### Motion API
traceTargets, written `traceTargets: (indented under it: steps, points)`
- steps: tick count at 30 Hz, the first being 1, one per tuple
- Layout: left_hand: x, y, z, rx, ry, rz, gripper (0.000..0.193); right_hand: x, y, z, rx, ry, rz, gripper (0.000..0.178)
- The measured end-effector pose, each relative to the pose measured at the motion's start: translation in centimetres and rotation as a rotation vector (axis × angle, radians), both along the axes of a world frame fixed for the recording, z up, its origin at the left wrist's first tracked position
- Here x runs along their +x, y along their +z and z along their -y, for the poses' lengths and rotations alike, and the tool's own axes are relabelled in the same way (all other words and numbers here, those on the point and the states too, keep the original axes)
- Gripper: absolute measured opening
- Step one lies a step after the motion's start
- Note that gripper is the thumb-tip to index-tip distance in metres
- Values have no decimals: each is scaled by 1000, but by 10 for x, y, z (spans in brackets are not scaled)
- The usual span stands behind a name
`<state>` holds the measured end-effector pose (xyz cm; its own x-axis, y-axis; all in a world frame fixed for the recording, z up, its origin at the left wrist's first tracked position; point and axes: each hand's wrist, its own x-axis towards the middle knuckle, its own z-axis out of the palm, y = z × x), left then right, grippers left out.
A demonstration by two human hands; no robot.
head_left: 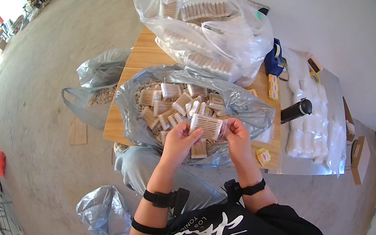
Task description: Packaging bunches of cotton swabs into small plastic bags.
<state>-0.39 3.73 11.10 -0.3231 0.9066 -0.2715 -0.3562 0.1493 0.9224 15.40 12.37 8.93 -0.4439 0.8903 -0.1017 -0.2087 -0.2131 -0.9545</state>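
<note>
The packet of cotton swabs sits between the fingers of both hands, raised over the open grey plastic bag. It should be light, fairly stiff along its sticks, and a little slippery where the clear wrap is loose; a hard squeeze might bend the sticks, so its flat sides near the ends look the best hold. The left hand has its fingers closed on the packet's near-left end, thumb on top; the right hand pinches the loose wrap at the right end. Both forearms reach forward from the body, converging at the packet. Just beyond and left of the fingers, more packets lie jumbled in the bag, on the counter.
</note>
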Motion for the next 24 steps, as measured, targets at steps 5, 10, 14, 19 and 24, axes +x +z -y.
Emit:
traceTargets:
  steps: [5, 10, 14, 19, 24]
  points:
    - [1, 7, -4, -73, 62, -435, 20, 8, -14, -11, 214, -85, 179, 9]
    - [8, 14, -7, 74, 119, -1000, 25, -10, 26, -11, 865, -88, 439, 16]
    - [11, 12, -11, 60, 90, -985, 25, -14, 15, -13, 548, 135, 181, 14]
    - [9, 16, -11, 137, 96, -694, 20, -13, 15, -10, 229, 125, -103, 7]
    - [14, 17, -15, 162, 111, -726, 15, -11, 12, -12, 258, 74, -56, 2]
